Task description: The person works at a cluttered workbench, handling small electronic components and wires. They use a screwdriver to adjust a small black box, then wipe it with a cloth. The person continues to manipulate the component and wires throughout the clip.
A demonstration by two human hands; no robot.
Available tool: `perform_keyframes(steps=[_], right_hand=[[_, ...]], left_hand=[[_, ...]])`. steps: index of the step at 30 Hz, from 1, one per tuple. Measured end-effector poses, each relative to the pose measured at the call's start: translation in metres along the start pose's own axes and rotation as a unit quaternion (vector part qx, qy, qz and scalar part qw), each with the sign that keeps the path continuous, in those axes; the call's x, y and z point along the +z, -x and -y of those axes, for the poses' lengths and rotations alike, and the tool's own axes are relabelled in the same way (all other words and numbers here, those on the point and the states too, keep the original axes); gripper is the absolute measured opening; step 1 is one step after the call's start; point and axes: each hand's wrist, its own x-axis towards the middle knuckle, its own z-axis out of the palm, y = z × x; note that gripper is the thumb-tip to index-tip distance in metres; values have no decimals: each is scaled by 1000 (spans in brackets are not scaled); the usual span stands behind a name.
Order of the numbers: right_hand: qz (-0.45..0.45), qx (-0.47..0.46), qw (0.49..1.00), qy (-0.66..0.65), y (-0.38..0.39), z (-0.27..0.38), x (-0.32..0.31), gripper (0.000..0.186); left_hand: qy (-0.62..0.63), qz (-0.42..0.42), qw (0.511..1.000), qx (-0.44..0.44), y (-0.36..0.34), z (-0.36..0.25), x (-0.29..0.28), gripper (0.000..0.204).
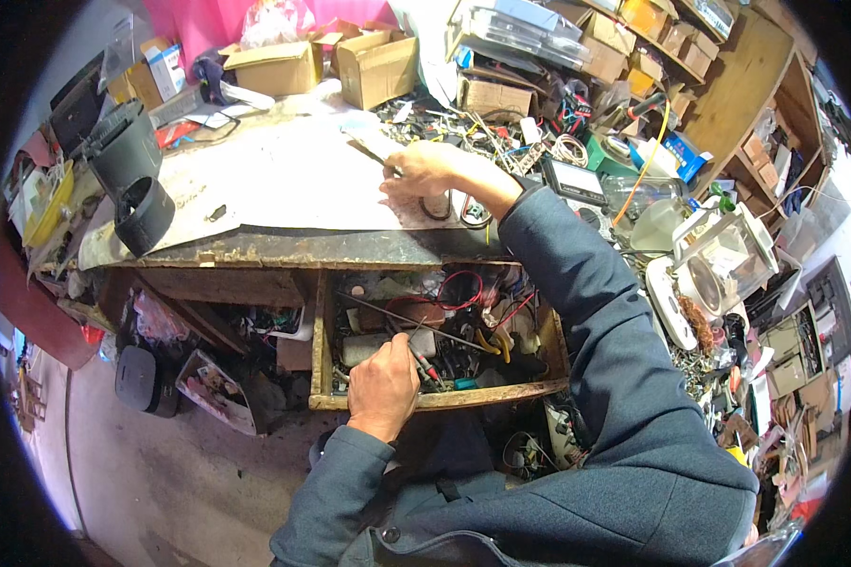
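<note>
Right hand, upper centre, pinches a flat greyish item above the worktable. Left hand, lower centre, curls over an open drawer; whether its fingers hold anything cannot be told.

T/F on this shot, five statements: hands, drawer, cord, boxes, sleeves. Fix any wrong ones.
1. The left hand is at the drawer. True.
2. The right hand is at the drawer too. False: it is up at the white sheet on the bench.
3. The drawer is shut. False: it is pulled open, with its contents showing.
4. A yellow cord runs to the right of the right hand. True.
5. Cardboard boxes stand at the back of the bench, and both sleeves are red. False: the boxes are there, but the sleeves are dark grey.
</note>
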Motion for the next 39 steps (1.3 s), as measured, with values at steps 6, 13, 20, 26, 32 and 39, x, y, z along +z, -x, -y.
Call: perform_keyframes(steps=[6,13,20,26,32,39], right_hand=[[-159,64,985,-21,-25,-14,-19,26],[-269,158,944,104,-63,-162,-20,24],[-266,140,923,239,-94,-172,1,22],[-342,76,895,276,-94,-181,6,16],[-331,72,864,372,-104,-185,16,14],[-306,31,886,346,-104,-198,16,16]], left_hand=[[-22,16,1000,-15,1,3,0,11],[0,10,1000,7,-2,1,4,9],[-9,15,1000,-4,0,3,0,12],[-1,26,1000,-3,-1,4,0,18],[-2,22,1000,1,-2,5,0,20],[2,20,1000,-5,-1,4,-3,18]])
